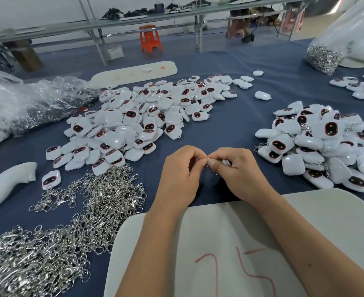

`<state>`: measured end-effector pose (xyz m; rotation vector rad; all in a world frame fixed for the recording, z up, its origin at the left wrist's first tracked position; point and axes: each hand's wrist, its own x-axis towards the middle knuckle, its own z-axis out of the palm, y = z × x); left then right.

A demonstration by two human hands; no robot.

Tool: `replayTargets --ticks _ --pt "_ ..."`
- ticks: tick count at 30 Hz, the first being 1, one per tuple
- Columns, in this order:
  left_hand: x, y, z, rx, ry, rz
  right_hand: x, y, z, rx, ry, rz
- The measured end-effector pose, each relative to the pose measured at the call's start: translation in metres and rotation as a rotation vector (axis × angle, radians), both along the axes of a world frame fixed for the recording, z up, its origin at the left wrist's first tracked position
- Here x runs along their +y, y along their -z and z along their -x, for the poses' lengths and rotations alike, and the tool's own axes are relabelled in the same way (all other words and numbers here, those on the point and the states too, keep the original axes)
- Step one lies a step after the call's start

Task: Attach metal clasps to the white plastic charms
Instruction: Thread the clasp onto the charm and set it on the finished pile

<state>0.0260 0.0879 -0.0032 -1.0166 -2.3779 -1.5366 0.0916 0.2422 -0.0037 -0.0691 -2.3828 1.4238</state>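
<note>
Both hands were bunched together over the blue tablecloth (230, 82), just past the far edge of the white foam board (230, 243) with red scribbles on it. The left hand (180, 174) had its fingers curled in, pinching a small metal clasp (210, 166) at the fingertips, and the right hand (239, 170) was curled around a white plastic charm (226, 162), which barely peeked out between the fingers. The two thumbs were touching right at the clasp, so the charm and clasp sat pressed together there; couldn't tell if the ring was actually through the loop. Left of the foam board was a big tangled heap of loose silver clasps (69, 221), and beyond that heap a wide spread of white charms with dark faces (146, 116). Right of the foam board was another pile of charms (324, 146), some with chains showing among them. Far right of the foam board, near the table's back edge, a clear bag of more metal clasps (324, 56) was sitting.
</note>
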Motion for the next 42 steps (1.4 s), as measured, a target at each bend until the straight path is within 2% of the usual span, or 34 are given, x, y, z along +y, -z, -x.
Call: replayTargets --ticks 9,21,29,34,36,39,40,42 --pt "-0.003 -0.005 -0.001 -0.073 0.047 0.002 0.003 0.0 0.001 -0.046 -0.032 0.048" --pt "0.014 0.003 -0.01 -0.007 -0.106 -0.033 0.002 0.0 0.0 0.08 0.013 0.065" --pt "0.028 0.002 -0.021 -0.08 -0.234 -0.134 -0.001 0.002 0.001 0.157 0.062 0.048" --pt "0.023 -0.001 -0.018 -0.023 -0.221 -0.065 -0.007 0.0 0.001 0.111 0.114 0.008" --pt "0.019 -0.001 -0.015 0.021 -0.217 -0.018 -0.005 0.0 0.002 0.086 0.152 0.096" --pt "0.014 0.0 -0.012 0.078 -0.189 0.044 0.005 0.002 0.004 0.066 0.162 0.413" --pt "0.013 0.001 -0.011 0.087 -0.175 0.061 0.007 0.003 0.004 0.059 0.165 0.455" --pt "0.013 0.001 -0.011 0.09 -0.137 0.079 0.009 0.003 0.003 0.065 0.204 0.413"
